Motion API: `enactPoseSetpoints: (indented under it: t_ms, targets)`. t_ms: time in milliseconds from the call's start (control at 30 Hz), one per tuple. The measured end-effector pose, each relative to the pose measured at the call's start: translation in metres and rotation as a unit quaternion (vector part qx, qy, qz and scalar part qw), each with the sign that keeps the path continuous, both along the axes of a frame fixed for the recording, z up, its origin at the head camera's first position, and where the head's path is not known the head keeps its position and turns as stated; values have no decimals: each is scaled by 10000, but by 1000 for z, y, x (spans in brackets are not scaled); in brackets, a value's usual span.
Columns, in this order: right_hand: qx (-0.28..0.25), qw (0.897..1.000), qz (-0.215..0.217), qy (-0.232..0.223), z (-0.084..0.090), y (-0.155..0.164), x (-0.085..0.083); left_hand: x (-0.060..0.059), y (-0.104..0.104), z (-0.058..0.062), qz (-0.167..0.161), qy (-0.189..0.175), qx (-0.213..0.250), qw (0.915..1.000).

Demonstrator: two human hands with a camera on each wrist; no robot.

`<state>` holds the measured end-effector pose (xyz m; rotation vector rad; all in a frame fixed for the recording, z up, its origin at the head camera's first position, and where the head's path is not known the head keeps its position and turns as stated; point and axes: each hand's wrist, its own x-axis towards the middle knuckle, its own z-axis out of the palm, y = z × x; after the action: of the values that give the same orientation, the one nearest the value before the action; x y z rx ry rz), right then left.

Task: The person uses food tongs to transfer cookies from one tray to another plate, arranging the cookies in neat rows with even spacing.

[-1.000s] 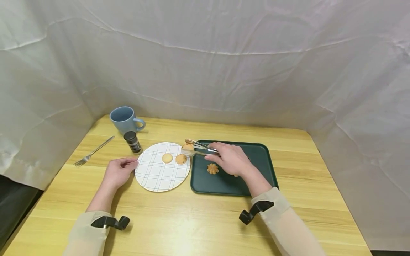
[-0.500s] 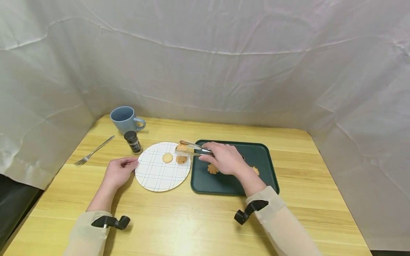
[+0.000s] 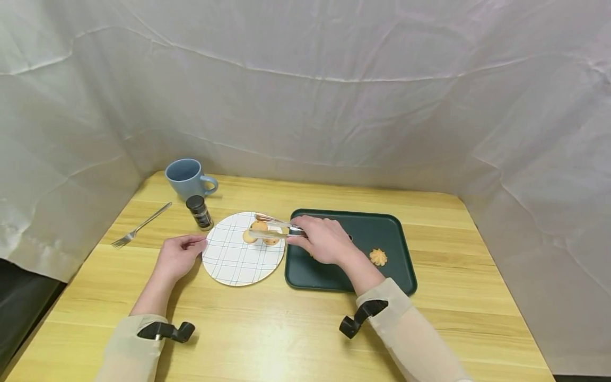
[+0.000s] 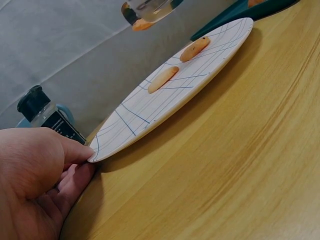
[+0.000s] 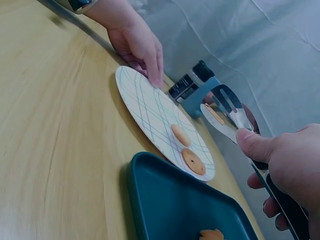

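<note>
My left hand [image 3: 177,255] pinches the left rim of a round white plate [image 3: 231,262] with blue grid lines, thumb on top in the left wrist view. In my right hand [image 3: 323,240] are metal tongs [image 5: 242,120], held above the tray's left side and reaching over the plate. Between the tongs' ends is a cookie [image 5: 215,114], raised above the plate. Two cookies lie on the plate: a plain round one [image 4: 163,79] and one with dark chips [image 4: 195,49]. The tongs partly cover both in the head view.
A dark green tray [image 3: 365,281] stands right of the plate, with a flower-shaped cookie [image 3: 378,257] on it. My right hand hides part of the tray. A black-capped jar [image 3: 199,213], a blue mug [image 3: 186,180] and a fork [image 3: 140,225] are at the back left.
My right hand has moved left, carrying the cookie in the tongs from the plate's right edge to above the other cookies. My left hand stays at the plate's rim.
</note>
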<state>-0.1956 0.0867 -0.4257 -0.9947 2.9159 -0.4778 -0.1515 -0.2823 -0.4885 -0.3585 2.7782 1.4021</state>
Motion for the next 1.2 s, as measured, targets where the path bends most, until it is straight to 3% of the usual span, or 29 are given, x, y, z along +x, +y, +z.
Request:
enactPoseSetpoints:
  t_ms: [267, 567, 1200]
  targets:
    - [19, 9999, 158, 24, -3, -15, -1, 0, -2, -3, -5, 164, -127, 9998]
    - [23, 9996, 272, -35, -8, -28, -5, 0, 0, -2, 0, 97, -38, 9999]
    - [527, 9978, 301, -280, -17, -62, -21, 0, -1, -2, -19, 211, -118, 9997]
